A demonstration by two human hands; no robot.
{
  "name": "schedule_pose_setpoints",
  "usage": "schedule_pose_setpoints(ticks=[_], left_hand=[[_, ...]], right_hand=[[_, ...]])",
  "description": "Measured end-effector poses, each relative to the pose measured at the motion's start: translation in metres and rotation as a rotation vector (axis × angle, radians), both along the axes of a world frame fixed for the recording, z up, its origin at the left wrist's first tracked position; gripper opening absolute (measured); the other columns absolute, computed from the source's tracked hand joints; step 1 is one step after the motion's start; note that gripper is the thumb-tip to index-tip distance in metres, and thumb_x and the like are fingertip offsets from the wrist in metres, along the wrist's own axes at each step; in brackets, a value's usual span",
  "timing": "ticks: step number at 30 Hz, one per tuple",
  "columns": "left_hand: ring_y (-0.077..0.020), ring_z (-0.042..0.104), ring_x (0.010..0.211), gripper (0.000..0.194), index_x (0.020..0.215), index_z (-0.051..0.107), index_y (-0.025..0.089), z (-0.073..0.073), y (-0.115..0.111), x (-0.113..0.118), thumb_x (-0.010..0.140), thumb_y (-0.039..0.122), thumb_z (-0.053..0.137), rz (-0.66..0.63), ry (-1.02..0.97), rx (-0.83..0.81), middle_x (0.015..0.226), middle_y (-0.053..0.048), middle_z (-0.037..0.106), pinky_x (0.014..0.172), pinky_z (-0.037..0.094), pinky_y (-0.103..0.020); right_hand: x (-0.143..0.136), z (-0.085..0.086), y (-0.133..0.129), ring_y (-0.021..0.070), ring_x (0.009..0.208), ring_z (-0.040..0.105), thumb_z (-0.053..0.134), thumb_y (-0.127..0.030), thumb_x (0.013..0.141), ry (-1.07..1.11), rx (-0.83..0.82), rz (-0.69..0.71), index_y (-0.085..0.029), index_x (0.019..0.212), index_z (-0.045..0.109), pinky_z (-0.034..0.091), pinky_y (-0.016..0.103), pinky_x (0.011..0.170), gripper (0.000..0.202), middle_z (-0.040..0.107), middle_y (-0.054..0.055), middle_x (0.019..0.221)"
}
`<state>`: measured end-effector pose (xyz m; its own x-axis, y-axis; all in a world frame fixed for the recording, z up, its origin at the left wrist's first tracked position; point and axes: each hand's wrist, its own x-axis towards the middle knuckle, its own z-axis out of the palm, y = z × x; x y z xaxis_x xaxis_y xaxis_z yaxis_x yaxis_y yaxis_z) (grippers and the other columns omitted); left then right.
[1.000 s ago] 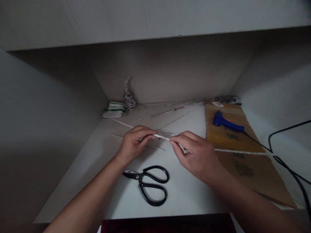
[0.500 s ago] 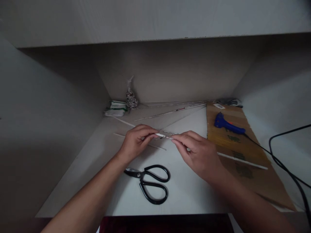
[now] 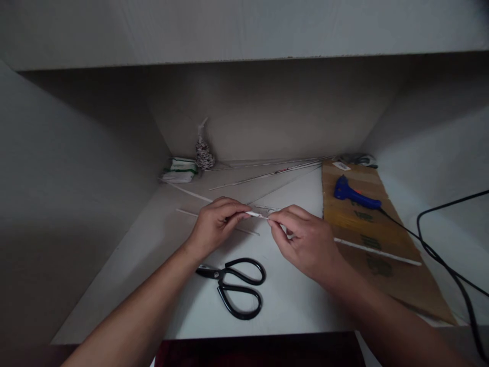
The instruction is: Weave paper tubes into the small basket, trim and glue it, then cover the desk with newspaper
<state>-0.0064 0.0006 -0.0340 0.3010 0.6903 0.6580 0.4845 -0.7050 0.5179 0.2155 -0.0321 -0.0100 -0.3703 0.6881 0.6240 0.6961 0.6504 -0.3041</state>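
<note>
My left hand [image 3: 216, 227] pinches a thin white stick [image 3: 187, 191], apparently rolled paper, which runs out behind it to the upper left. The white end [image 3: 253, 214] of this stick pokes out past the fingertips. Opposite, my right hand [image 3: 305, 237] pinches a second stick [image 3: 378, 251], whose length shows beyond the hand over the cardboard. Between the fingertips the two stick ends meet; whether one is inside the other is too small to tell. Below the hands lie black-handled scissors [image 3: 233, 285], handles spread to the right.
A blue glue gun [image 3: 355, 193] with a black cord [image 3: 420, 239] rests on brown cardboard [image 3: 351, 224] at right. More thin sticks [image 3: 263, 176] lie along the back. A woven cone-shaped piece [image 3: 205, 153] and a white packet [image 3: 181, 169] stand back left, under an overhanging board [image 3: 244, 30].
My fingertips have drawn very slightly apart, and more of the left stick's white end shows. The whole view has shifted slightly; the scissors and glue gun stay in place.
</note>
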Motion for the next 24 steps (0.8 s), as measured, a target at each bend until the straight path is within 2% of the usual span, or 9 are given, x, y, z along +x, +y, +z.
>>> schedule_pose_setpoints(ticks=[24], left_hand=[[-0.0151,0.066,0.085,0.015,0.101,0.072,0.022,0.0021,-0.0043,0.0031,0.088,0.024,0.064,-0.005,0.089,0.033,0.09,-0.005,0.073,0.077,0.052,-0.029]], right_hand=[[-0.0017,-0.005,0.0021,0.0131,0.066,0.059,0.052,-0.016,0.088,-0.033,0.016,-0.035,-0.02,0.086,0.071,0.045,0.027,0.063,0.02,0.064,0.002,0.073]])
